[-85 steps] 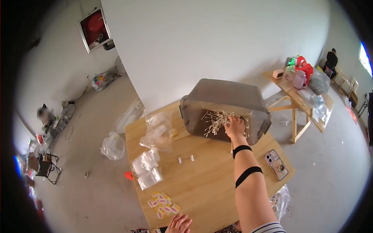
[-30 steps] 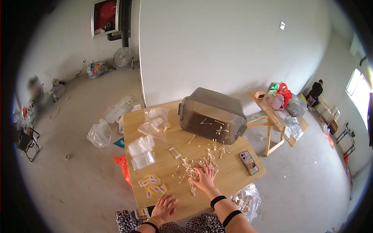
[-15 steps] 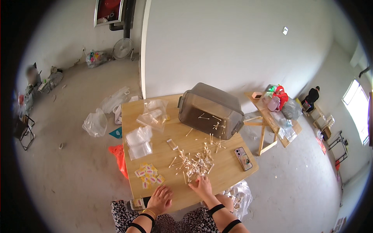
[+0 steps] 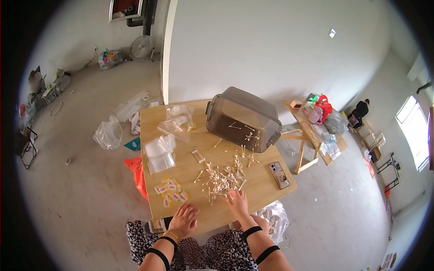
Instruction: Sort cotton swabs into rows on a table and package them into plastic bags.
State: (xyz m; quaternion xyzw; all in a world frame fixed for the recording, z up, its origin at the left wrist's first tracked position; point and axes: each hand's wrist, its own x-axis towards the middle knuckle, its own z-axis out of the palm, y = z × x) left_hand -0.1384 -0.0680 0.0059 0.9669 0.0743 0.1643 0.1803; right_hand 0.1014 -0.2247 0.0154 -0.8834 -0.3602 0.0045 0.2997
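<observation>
A heap of thin white-tipped sticks, like cotton swabs, lies spread on the wooden table. My right hand rests flat at the near edge of the heap, fingers apart, touching the nearest sticks. My left hand lies flat on the table's near edge, fingers spread, holding nothing. Just beyond it sit several small yellow-and-pink packets. A grey plastic tub lies tipped on its side at the far end, a few sticks still inside.
Clear plastic bags and more bags lie on the table's left half. A phone lies at the right edge. A red bag hangs off the left side. A second small table with clutter stands to the right; a person is far behind.
My right hand pulled the sticks out of the tub and spread them on the table, then drew back to the near edge. My left hand stayed flat near the front.
</observation>
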